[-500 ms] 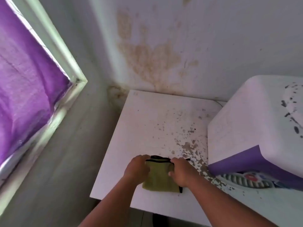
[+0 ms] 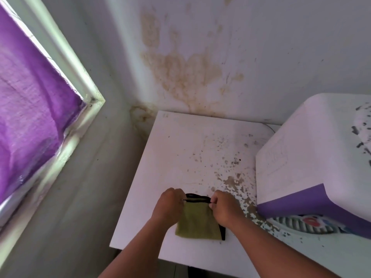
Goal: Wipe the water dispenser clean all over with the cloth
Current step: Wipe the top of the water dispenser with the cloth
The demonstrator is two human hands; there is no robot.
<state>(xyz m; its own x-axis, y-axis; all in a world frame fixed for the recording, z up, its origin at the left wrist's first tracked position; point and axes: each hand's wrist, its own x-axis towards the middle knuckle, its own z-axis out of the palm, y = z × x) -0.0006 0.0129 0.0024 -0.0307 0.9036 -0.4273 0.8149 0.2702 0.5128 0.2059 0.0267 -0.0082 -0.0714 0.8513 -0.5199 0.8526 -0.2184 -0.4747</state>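
a: folding first? both hands, left hand (image 2: 169,205) and right hand (image 2: 224,207), pinch the cloth (image 2: 197,221) on the near table (image 2: 180,147).
b: yep, square the corners, then hit the dispenser (image 2: 313,157) at right.

Items I cannot read in full from the head view:

- Water dispenser (image 2: 313,157): cut off by the right edge of the frame; its top, right side and most of its front lie outside my view.
- Olive-green cloth (image 2: 197,222): both upper corners hidden under the left hand (image 2: 168,205) and right hand (image 2: 224,209).
- Fingertips of both hands: curled under, out of sight.
- Purple curtain (image 2: 30,109): cut off at the left edge.
- Dark object at the bottom edge (image 2: 195,272), below the white tabletop (image 2: 180,149): mostly cropped, unidentifiable.
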